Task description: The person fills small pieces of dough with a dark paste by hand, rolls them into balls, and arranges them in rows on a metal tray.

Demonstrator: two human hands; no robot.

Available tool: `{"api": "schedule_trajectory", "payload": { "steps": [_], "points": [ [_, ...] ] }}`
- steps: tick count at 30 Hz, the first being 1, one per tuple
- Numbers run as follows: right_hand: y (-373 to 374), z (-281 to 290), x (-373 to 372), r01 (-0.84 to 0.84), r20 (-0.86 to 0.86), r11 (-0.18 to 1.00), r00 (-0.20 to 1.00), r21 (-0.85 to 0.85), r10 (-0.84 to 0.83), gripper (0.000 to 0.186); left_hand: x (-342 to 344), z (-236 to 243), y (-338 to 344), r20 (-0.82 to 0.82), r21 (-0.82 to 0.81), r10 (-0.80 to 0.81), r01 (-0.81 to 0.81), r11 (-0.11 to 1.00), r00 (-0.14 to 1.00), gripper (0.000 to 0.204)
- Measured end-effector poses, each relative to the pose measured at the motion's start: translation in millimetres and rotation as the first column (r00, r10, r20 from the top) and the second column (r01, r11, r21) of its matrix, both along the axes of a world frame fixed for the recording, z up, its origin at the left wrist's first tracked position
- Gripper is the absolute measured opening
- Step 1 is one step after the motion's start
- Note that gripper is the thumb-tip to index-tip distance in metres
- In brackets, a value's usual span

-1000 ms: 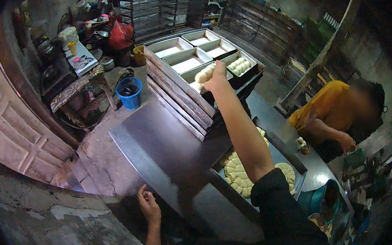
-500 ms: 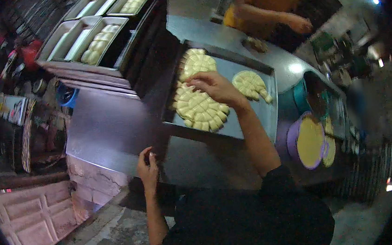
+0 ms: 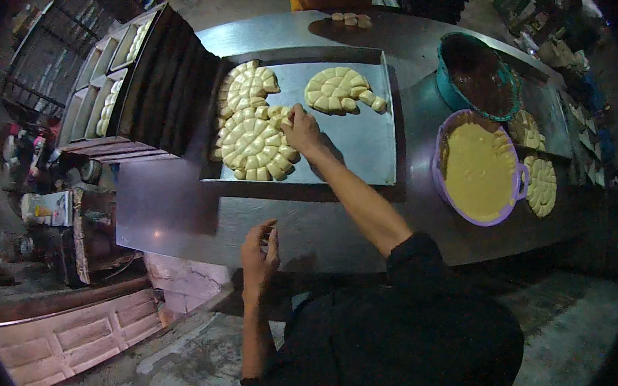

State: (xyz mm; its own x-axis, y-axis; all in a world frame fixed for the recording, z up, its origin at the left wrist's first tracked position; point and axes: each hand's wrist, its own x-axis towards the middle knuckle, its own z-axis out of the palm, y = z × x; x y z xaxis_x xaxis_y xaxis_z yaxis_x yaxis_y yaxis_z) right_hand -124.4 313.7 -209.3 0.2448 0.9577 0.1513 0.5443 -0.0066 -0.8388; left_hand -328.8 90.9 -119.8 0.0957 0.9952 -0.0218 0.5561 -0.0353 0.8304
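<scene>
A shallow metal baking tray (image 3: 354, 161) lies on the steel table. On its left side are scored pieces of pale dough: a rounded one (image 3: 255, 142) in front and another (image 3: 245, 88) behind it, touching. A third scored dough shape (image 3: 336, 87) with a short tail sits apart at the tray's right. My right hand (image 3: 305, 133) reaches into the tray, its fingers closed around a small dough lump at the right edge of the front shape; the fingertips are partly hidden. My left hand (image 3: 259, 257) hovers before the table's near edge, fingers loosely bent, thumb apart, holding nothing.
Stacked loaf pans (image 3: 119, 84) with dough stand at the left. To the right are a teal basin (image 3: 454, 92) with dark contents and a purple tub (image 3: 441, 174) of yellow batter or dough. More scored dough (image 3: 541, 186) lies beyond; small dough lumps (image 3: 350, 20) sit at the far edge.
My right hand has gone from above the two left dough shapes to the front shape's right edge. My left hand's fingers have loosened. The view has turned, and the person in orange is mostly out of it.
</scene>
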Motion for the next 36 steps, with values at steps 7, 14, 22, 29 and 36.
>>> {"api": "schedule_trajectory", "payload": {
  "steps": [7, 14, 22, 29, 36],
  "points": [
    [-152.5, 121.7, 88.6, -0.295, 0.133, 0.787, 0.955, 0.543, 0.266, 0.016, 101.0, 32.0, -57.2, 0.234, 0.024, 0.113, -0.121, 0.992, 0.966, 0.023],
    [-273.1, 169.1, 183.3, -0.278, -0.843, 0.956, 0.487, 0.097, 0.227, 0.024, 224.2, 87.2, -52.5, 0.204, 0.632, -0.163, -0.002, 0.775, 0.965, 0.039],
    [-328.3, 226.5, 206.5, -0.173, -0.863, 0.978, 0.471, 0.114, 0.184, 0.065, 331.4, 76.7, -44.2, 0.722, 0.68, -0.668, -0.005, 0.733, 0.181, 0.056],
    [-296.0, 212.6, 251.5, -0.043, -0.936, 0.98, 0.291, 0.194, 0.198, 0.048, 366.7, 46.9, -28.9, 0.947, 0.157, -0.225, 0.283, 0.946, 0.228, 0.081],
    [-145.8, 177.7, 384.6, -0.047, 0.262, 0.998, 0.964, 0.052, 0.032, 0.037, 343.7, 31.3, 28.4, 0.846, -0.044, -0.138, 0.325, 0.945, 0.514, 0.053]
  ]
}}
